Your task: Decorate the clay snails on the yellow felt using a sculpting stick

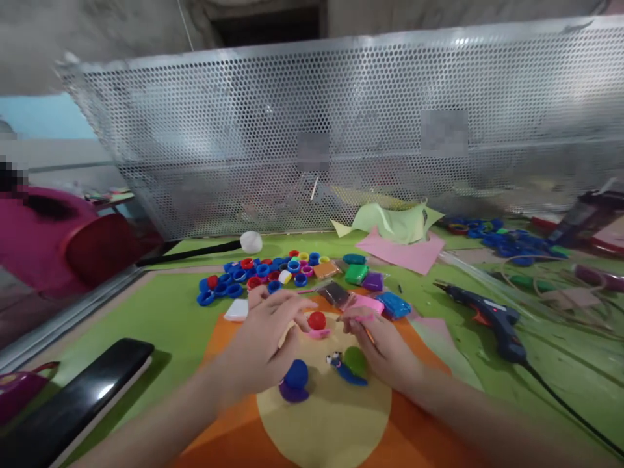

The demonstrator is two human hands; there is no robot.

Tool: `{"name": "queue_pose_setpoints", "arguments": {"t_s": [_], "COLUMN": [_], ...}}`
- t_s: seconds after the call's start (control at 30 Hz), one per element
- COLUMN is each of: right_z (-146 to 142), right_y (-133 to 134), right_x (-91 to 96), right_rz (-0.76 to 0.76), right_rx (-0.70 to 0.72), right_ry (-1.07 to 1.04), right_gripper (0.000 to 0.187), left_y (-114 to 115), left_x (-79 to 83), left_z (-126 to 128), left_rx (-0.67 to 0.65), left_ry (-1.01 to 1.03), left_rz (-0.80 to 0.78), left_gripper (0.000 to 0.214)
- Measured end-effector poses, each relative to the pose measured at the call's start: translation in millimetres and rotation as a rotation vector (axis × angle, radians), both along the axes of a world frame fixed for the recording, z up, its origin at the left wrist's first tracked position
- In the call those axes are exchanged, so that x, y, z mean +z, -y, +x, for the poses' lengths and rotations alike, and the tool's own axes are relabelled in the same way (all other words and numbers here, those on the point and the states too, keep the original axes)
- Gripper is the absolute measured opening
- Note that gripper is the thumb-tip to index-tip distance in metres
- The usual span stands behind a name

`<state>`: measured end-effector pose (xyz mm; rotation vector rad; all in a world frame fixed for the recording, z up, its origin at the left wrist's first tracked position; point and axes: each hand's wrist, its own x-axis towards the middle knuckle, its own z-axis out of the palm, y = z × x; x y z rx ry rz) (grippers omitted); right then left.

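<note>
My left hand (270, 328) is over the paper with its fingers apart, its fingertips beside a red ball (316, 320) on a pink clay strip (319, 334). To the right, my right hand (383, 341) has thumb and fingers pinched around what looks like a bit of pink clay (363, 318). Nearer me lie a blue ball (296, 374) on a purple clay base (293, 392) and a blue clay snail (348, 372) with googly eyes and a green shell (355, 361). They rest on a yellow paper circle (324, 429) over orange paper (219, 422).
Behind my hands are many bottle-cap rings (263, 270) and clay packets (394, 304). A glue gun (487, 315) with its cord lies right. A black phone-like object (82, 396) is left. Crumpled green paper (390, 224) stands before a perforated metal screen (273, 117).
</note>
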<state>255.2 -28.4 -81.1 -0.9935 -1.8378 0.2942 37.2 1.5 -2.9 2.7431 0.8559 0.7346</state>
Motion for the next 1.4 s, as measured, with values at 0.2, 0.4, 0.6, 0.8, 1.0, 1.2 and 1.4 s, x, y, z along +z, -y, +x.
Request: {"name": "queue_pose_setpoints", "arguments": {"t_s": [0.2, 0.4, 0.6, 0.8, 1.0, 1.2, 1.4], "right_z": [-2, -3, -6, -9, -11, -7, -5], "right_y": [0, 6, 11, 16, 16, 11, 7], "right_x": [3.3, 3.2, -0.2, 2.6, 4.6, -0.1, -0.5], "right_rz": [-0.020, 0.021, 0.014, -0.013, -0.024, -0.037, 0.005], "right_rx": [0.005, 0.139, 0.237, 0.275, 0.267, 0.140, 0.038], "right_ry": [0.018, 0.024, 0.037, 0.061, 0.106, 0.095, 0.094], "right_gripper": [0.019, 0.022, 0.023, 0.028, 0.025, 0.019, 0.021], "left_y": [31, 48, 51, 56, 57, 37, 19], "left_x": [-24.0, -35.3, -37.9, -42.1, -45.5, -40.7, -33.9], "left_z": [-17, -23, -31, -33, -32, -45, -61], "left_rx": [0.155, 0.158, 0.121, 0.065, -0.006, 0.108, 0.108], "left_ry": [-0.048, -0.005, 0.013, -0.029, 0.030, 0.014, -0.048], "left_rz": [-0.025, -0.010, -0.010, 0.038, 0.095, 0.088, 0.024], "left_gripper": [0.040, 0.049, 0.053, 0.058, 0.042, 0.021, 0.014]}}
